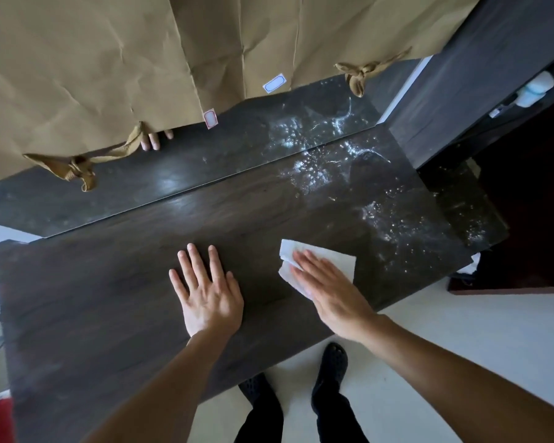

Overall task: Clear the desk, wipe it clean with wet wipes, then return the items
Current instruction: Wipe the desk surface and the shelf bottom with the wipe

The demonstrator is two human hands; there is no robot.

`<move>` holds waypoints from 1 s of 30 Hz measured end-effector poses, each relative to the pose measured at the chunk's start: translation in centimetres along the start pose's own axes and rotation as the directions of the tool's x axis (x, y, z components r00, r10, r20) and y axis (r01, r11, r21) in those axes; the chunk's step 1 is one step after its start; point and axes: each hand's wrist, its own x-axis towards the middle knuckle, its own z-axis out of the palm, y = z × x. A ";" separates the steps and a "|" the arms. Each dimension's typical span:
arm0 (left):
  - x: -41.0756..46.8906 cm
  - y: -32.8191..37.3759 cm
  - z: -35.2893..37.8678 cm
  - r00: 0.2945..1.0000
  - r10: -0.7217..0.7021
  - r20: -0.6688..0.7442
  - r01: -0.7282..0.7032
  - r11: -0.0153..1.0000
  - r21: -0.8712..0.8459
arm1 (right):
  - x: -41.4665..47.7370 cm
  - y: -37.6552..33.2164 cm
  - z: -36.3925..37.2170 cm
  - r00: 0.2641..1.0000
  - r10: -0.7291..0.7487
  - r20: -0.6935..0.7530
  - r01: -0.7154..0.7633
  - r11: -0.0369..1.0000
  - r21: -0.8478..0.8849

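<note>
Tabletop (109,282) was dark wood grain with nothing sitting on it except the two hands and a wipe. Left hand (208,289) lay flat near the middle of the near edge, fingers spread and straight, palm down, gripping nothing. Right hand (330,292) was just off at its 3 o'clock, also flat, with straight fingers pressing down on a white wet wipe (343,263). The wipe was spread against the wood, its corners poking out from under the fingers at 12 and 2 o'clock.

Wet streaks and droplets (365,193) glistened further out at about 1 o'clock from the wipe, toward the far right corner.

Along the far edge stood a glossy mirror-like panel (173,180), mostly covered by creased brown paper (77,59) at 11 o'clock, with two little labels stuck near its lower edge.

Down at 6 o'clock, black shoes (330,366) stood on a pale floor (461,330).
</note>
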 end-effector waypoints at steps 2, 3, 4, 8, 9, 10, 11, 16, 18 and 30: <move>0.1 0.0 0.0 1.000 -0.010 -0.009 0.010 1.000 0.003 | 2.5 4.8 -1.3 0.993 0.110 -0.046 -0.112 0.993 -0.024; 0.1 0.1 0.1 1.000 -0.010 -0.015 0.010 1.000 0.001 | 4.5 7.0 -2.0 0.972 0.221 -0.078 -0.222 0.975 -0.015; 0.1 0.1 0.1 1.000 -0.008 -0.025 0.008 1.000 0.001 | 6.6 8.3 -2.7 0.939 0.332 -0.090 -0.332 0.943 0.014; 0.3 0.3 0.2 0.998 -0.050 -0.041 0.050 0.999 -0.015 | 10.3 4.9 -1.7 0.954 0.295 -0.057 -0.294 0.955 0.021; 0.3 0.5 0.2 0.997 -0.067 -0.048 0.066 0.998 -0.021 | 9.2 3.2 -1.3 0.988 0.155 -0.011 -0.155 0.988 -0.001; 0.3 0.8 0.2 0.995 -0.084 -0.058 0.083 0.996 -0.025 | 7.6 2.4 -1.0 0.999 0.036 0.038 -0.036 0.999 -0.001; 0.3 1.0 0.2 0.992 -0.103 -0.066 0.101 0.994 -0.031 | 6.2 2.8 -1.1 0.997 -0.039 0.070 0.038 0.999 0.012; 0.7 2.7 0.5 0.970 -0.223 -0.092 0.218 0.974 -0.064 | 11.7 12.1 -4.5 0.965 0.257 -0.056 -0.258 0.966 -0.023; 0.9 3.2 0.6 0.959 -0.262 -0.103 0.256 0.964 -0.070 | 15.3 11.9 -4.7 0.887 0.453 -0.088 -0.450 0.892 0.048; 1.1 3.5 0.5 0.951 -0.276 -0.140 0.267 0.960 -0.080 | 16.4 12.8 -4.9 0.876 0.457 -0.156 -0.456 0.889 0.044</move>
